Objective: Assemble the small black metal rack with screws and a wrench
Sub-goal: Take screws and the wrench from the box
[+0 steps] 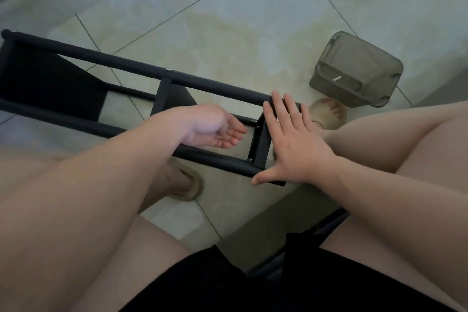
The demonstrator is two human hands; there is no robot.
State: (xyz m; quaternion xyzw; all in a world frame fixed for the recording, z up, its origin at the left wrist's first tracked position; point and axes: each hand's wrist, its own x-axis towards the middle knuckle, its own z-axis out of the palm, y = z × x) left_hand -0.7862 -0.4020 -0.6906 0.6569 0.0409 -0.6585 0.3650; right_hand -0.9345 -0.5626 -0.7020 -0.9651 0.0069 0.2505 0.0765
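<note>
1. Down on the tiled floor (228, 20), between the seated person's knees, lies the black rack (121, 66) on its side, its long tubes running from the upper left toward the near right end
2. Right hand (291, 144) lies flat and spread over the near end of the rack, fingers (278, 109) across the upper tube and thumb by the lower tube's end; it presses rather than grasps, and holds nothing
3. Left hand (215, 126) hovers palm-up and loosely cupped within the frame, just left of the end crossbar (262, 144); it is empty, and whether it touches the lower tube I cannot tell
4. Progress, as I judge it: the frame looks largely joined. At least 2 crossbars sit between the long tubes, 1 screw head (168, 70) shows on the upper tube, and small fasteners show on the bracket of the end crossbar. Whether those are tight cannot be read
5. Left to do, probably: checking or tightening the near-end joints, then standing the rack upright
6. Hard to make out: no wrench and no loose screws appear anywhere. A translucent grey container (357, 71) sits tipped on the floor near the rack's end, with a small pale mark inside that is too faint to name
7. Cut off: the rack's far end runs dark at the left edge, and the arms cover part of the lower tube
</note>
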